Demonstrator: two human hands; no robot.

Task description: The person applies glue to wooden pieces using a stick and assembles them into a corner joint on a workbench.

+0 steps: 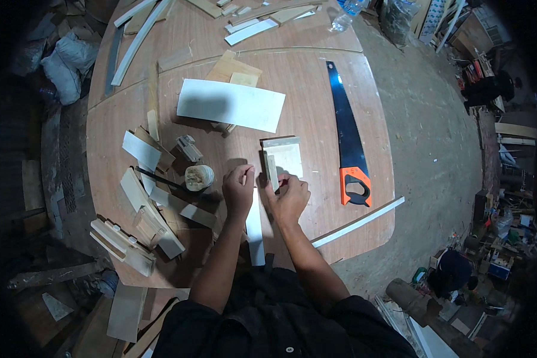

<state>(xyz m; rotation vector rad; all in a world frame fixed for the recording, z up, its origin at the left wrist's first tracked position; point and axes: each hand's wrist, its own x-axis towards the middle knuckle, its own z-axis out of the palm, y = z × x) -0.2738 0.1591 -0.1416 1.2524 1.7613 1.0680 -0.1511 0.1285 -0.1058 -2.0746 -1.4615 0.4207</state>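
A small wooden assembly (287, 156) lies in front of me, a pale board with raised strips along its far and left edges. My right hand (290, 201) pinches the near end of the short wood strip (272, 169) at its left side. Just left of it, my left hand (238, 190) is closed, with thumb and fingertips together. Whatever it may hold is too small to make out. Between my forearms a narrow white strip (255, 230) lies on the table. An open tub of pale paste (199, 177) stands left of my left hand, with a dark stick beside it.
A handsaw (347, 131) with an orange and black handle lies to the right. Beyond my hands, a white board (231, 104) rests on wood scraps. Wood pieces (152, 212) crowd the left side. A white strip (359, 222) juts past the right edge. A plastic bottle (343, 21) lies far right.
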